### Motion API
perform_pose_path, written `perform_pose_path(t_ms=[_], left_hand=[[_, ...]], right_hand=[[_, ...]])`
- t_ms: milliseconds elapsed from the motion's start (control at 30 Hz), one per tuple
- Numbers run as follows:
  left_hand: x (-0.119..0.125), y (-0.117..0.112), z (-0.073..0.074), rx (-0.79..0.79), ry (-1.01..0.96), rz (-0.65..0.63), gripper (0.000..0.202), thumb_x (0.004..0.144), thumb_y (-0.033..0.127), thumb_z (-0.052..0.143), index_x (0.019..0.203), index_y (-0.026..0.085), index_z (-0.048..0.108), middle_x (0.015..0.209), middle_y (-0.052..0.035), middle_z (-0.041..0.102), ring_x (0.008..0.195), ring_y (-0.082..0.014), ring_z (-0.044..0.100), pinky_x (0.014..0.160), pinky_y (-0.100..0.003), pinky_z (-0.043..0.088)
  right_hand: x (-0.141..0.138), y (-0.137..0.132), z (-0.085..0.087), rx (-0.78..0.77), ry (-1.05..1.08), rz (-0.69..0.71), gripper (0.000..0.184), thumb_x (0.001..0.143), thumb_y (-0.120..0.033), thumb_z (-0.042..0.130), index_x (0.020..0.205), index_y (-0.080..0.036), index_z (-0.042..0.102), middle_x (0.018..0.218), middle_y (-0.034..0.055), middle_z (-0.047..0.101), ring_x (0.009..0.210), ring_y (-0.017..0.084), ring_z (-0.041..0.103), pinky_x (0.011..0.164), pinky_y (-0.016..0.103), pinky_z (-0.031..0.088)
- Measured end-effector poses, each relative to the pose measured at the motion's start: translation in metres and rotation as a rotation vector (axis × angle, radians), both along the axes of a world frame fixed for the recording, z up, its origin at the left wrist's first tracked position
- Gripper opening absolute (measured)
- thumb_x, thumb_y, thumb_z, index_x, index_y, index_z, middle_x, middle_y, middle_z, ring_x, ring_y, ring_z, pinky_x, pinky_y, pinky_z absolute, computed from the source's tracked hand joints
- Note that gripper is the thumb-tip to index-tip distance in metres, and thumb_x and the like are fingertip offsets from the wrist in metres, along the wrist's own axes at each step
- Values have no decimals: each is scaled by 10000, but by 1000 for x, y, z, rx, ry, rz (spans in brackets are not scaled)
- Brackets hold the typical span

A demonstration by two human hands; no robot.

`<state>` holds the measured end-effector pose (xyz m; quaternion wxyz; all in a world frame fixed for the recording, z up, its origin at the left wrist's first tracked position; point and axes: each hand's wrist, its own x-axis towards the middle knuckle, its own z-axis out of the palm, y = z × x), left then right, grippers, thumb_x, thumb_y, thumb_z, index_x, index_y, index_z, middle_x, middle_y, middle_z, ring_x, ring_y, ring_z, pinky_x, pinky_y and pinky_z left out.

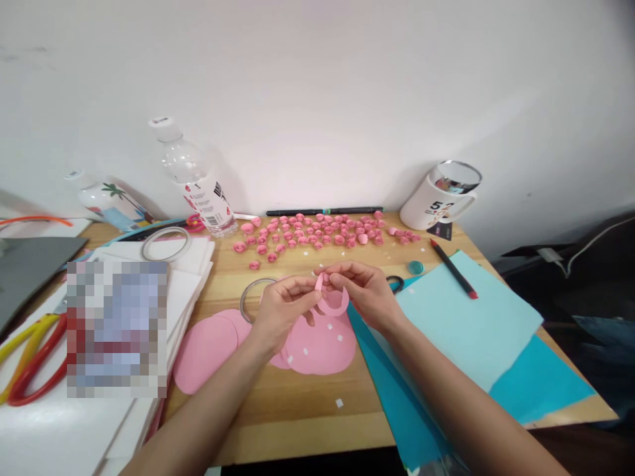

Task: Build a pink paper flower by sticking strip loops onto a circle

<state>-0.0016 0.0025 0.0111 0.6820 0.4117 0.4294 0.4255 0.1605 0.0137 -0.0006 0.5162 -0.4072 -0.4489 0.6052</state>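
Both of my hands meet over the middle of the wooden table (297, 416). My left hand (282, 311) and my right hand (362, 291) pinch a pink paper spiral strip (331, 299) between their fingertips, its coil hanging between them. Below lie pink paper circles (317, 347) dotted with small white squares. Beyond my hands, many small rolled pink paper roses (317, 235) are spread across the table.
Light and dark blue paper sheets (471, 317) with a red pen (454, 269) lie right. A white mug (439, 198) stands back right. Two clear bottles (196, 178) stand back left. A tape ring (165, 243) rests on white sheets left, by red and yellow tubes (30, 363). Scissors (395, 283) peek out behind my right hand.
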Motion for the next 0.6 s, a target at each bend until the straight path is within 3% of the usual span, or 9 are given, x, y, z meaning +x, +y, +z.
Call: perform_pose_path(t_ms=[100, 300, 600], left_hand=[[0, 1, 1, 0, 4, 7, 192, 651, 208, 725, 824, 137, 682, 730, -52, 693, 537, -104, 581, 429, -189, 449], [1, 0, 1, -4, -4, 11, 210, 634, 210, 738, 824, 138, 687, 732, -43, 688, 542, -95, 566, 418, -180, 454], [3, -1, 5, 37, 54, 18, 204, 686, 264, 697, 848, 140, 706, 739, -40, 693, 547, -103, 585, 464, -211, 512]], right_hand=[[0, 0, 0, 2, -3, -15, 177, 676, -324, 716, 801, -202, 687, 808, 36, 708, 686, 148, 630, 718, 317, 502], [0, -1, 5, 41, 15, -8, 143, 657, -249, 737, 723, -188, 626, 681, 2, 673, 571, 121, 612, 567, 258, 493], [0, -1, 6, 71, 63, 2, 179, 605, -162, 770, 672, -174, 605, 642, -28, 619, 551, 98, 598, 533, 227, 493]])
